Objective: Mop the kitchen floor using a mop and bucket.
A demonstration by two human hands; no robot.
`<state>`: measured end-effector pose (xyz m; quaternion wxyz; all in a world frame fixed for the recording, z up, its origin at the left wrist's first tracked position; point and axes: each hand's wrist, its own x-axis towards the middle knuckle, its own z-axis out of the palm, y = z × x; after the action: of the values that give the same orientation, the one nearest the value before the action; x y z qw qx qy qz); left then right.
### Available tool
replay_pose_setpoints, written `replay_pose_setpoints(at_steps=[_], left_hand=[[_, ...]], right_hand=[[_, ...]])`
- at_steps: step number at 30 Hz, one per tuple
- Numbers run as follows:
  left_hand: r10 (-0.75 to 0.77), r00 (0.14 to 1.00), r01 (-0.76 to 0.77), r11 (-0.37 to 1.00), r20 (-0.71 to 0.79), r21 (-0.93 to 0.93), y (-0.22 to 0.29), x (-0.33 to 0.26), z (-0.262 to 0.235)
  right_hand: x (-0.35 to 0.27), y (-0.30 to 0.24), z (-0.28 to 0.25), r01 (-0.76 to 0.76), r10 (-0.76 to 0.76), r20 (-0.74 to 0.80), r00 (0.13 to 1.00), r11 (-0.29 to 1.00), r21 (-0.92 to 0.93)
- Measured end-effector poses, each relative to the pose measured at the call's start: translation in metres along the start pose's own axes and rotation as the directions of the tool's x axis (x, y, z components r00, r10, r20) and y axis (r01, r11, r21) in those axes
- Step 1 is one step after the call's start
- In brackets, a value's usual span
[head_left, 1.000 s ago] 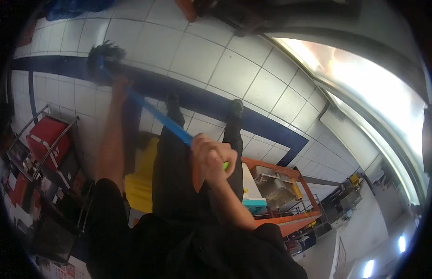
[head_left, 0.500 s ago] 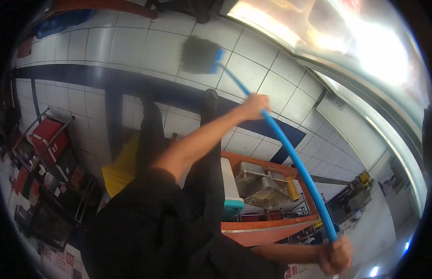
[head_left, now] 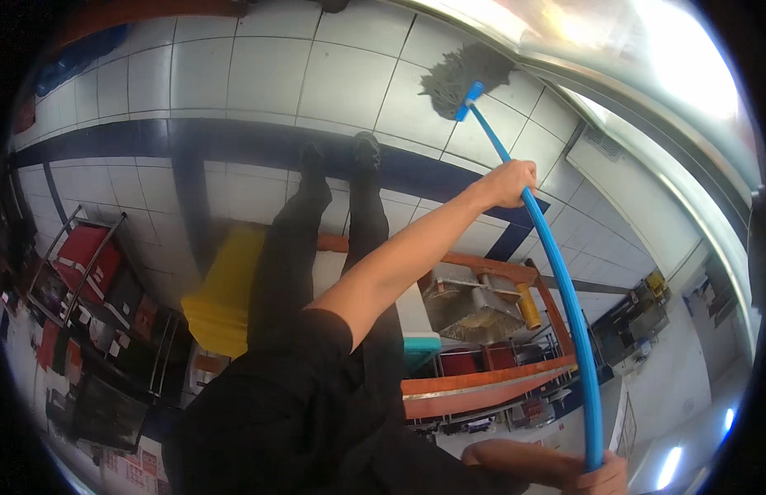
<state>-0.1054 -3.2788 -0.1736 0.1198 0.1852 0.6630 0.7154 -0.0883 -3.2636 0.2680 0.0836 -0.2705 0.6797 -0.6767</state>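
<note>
A mop with a long blue handle (head_left: 556, 272) and a grey string head (head_left: 464, 76) rests on the white tiled floor (head_left: 259, 74), ahead of me and to the right. My left hand (head_left: 508, 181) is shut around the handle about a third of the way down from the head, arm stretched forward. My right hand (head_left: 604, 477) grips the handle's near end at the lower right edge. My legs in black trousers and dark shoes (head_left: 340, 153) stand left of the mop head.
An orange mop bucket cart (head_left: 490, 375) with a metal wringer (head_left: 470, 305) stands close on my right. A yellow object (head_left: 222, 301) lies by my left leg. Red racks (head_left: 82, 256) stand at the left. A dark blue tile band (head_left: 193, 140) crosses the floor.
The mop head has swept from the far left across to the right. My left arm followed it, and my right hand dropped to the lower right edge.
</note>
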Motion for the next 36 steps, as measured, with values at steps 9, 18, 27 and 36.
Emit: replay_pose_setpoints(at_steps=[9, 18, 27, 36], left_hand=[[-0.143, 0.961, 0.177, 0.976, -0.236, 0.129, 0.024, -0.102, -0.157], [-0.184, 0.871, 0.374, 0.85, -0.456, 0.372, 0.043, -0.24, -0.266], [-0.147, 0.706, 0.603, 0.638, -0.693, 0.479, -0.02, -0.389, -0.298], [-0.138, 0.907, 0.359, 0.749, -0.398, 0.557, -0.033, -0.101, -0.069]], right_hand=[[0.089, 0.039, 0.081, 0.144, -0.134, -0.053, 0.99, 0.911, 0.385], [0.09, 0.074, 0.137, 0.094, -0.091, -0.035, 0.995, 0.806, 0.584], [-0.013, 0.166, 0.135, -0.167, 0.094, 0.177, 0.98, 0.871, 0.461], [-0.07, 0.088, -0.156, -0.146, 0.155, -0.005, 0.988, 0.943, 0.298]])
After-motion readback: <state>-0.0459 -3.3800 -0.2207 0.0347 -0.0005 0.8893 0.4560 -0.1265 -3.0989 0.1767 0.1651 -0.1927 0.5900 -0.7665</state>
